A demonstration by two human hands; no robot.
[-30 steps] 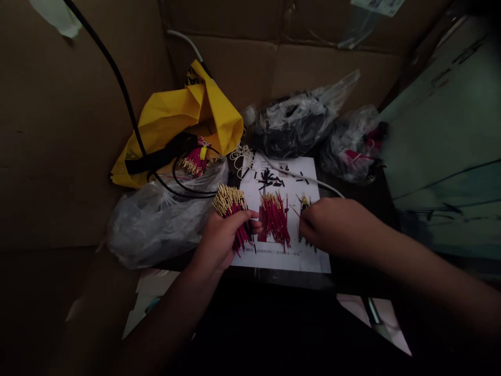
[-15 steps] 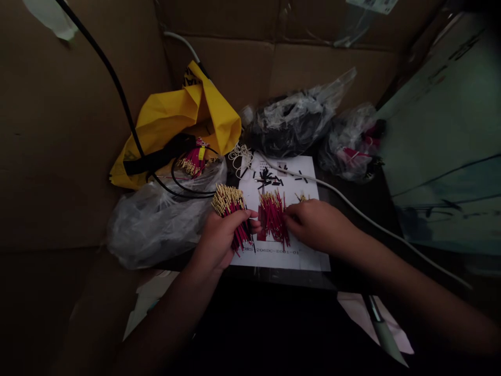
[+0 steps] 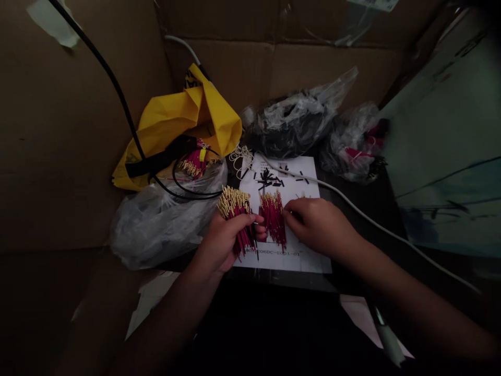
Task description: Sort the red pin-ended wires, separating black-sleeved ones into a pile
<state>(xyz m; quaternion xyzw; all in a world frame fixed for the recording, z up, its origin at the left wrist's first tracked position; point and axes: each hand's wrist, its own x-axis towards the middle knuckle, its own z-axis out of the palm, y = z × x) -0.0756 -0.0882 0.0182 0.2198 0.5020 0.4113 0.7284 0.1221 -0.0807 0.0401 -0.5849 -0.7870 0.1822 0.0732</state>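
My left hand (image 3: 229,240) is wrapped round a thick bundle of red wires with gold tips (image 3: 237,206), tips upward. Just right of it, a loose pile of similar red wires (image 3: 274,222) lies on a printed white paper sheet (image 3: 282,263). At the pile's right edge is my right hand (image 3: 307,219), its thumb and fingers pinched together; whatever is between them is too small to make out. Small black tube pieces (image 3: 268,178) are scattered on the upper part of the sheet.
A yellow bag (image 3: 168,112) and a clear plastic bag (image 3: 156,224) lie at the left. Behind the sheet is a bag of black pieces (image 3: 293,122), with another plastic bag (image 3: 350,146) to its right. A white cable (image 3: 352,204) crosses behind my right hand.
My left hand and its bundle have shifted slightly right, closer to the pile. My right hand stays by the pile's right edge, its fingers still pinched.
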